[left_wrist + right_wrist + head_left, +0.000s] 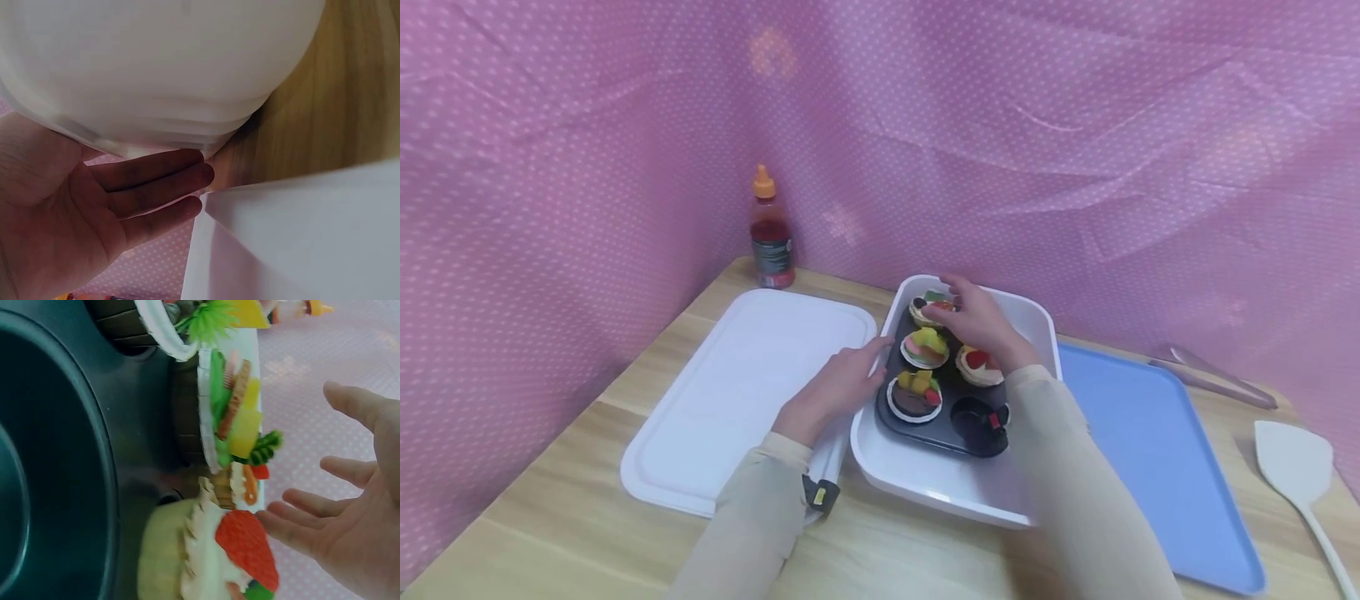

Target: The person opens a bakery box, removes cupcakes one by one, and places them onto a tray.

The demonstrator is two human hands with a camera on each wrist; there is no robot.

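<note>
Clearly, from my remote seat, a pink dotted cloth [625,167] hangs behind the wood-grain worktop [865,554]. On it I have a white cutting board [737,392] at left, a white tub [925,490] mid-way and a blue tray [1165,467] to the right. Inside the tub lies a dark muffin tin [928,435]. A spatula [1292,462] and metal tongs [1210,384] lie at far right. My left hand [835,387] is at the tub's near-left wall, its grip spread with straight fingers; contact is hard to judge. My right hand [977,321] is over the tin's back, grip spread, holding nothing. A sauce bottle [771,242] stands behind the board. Smallest, the toy tarts sit in the tin's cups: chocolate-topped [913,402] front left, strawberry-topped [979,367] mid-right.
</note>
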